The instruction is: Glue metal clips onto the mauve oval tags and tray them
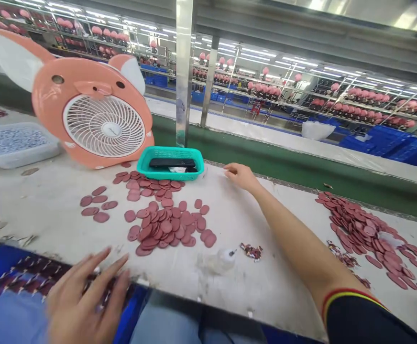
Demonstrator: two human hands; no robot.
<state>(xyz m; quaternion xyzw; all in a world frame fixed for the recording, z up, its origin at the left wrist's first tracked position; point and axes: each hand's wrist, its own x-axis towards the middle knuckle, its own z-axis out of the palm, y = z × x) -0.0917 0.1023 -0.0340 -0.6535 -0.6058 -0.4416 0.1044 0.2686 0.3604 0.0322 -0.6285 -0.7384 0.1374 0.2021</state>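
Note:
My left hand (90, 296) is over the table's front edge and a blue bin, fingers spread, with nothing seen in it. My right hand (242, 176) reaches to the table's far side, right of a teal basket (170, 176). Its fingers are loosely bent and a little apart; nothing shows between them. Flat maroon oval pieces (165, 227) lie heaped between my hands. A translucent squeeze bottle (219, 262) with a dark tip lies near the front edge, beside a small cluster of maroon-and-white pieces (251, 251).
A pig-shaped fan (106, 126) stands at the back left, beside a white tray (47, 152). More maroon ovals (366, 234) are piled at right, beyond my forearm. The blue bin (142, 298) holds maroon pieces below the edge. A metal post (184, 71) rises behind the basket.

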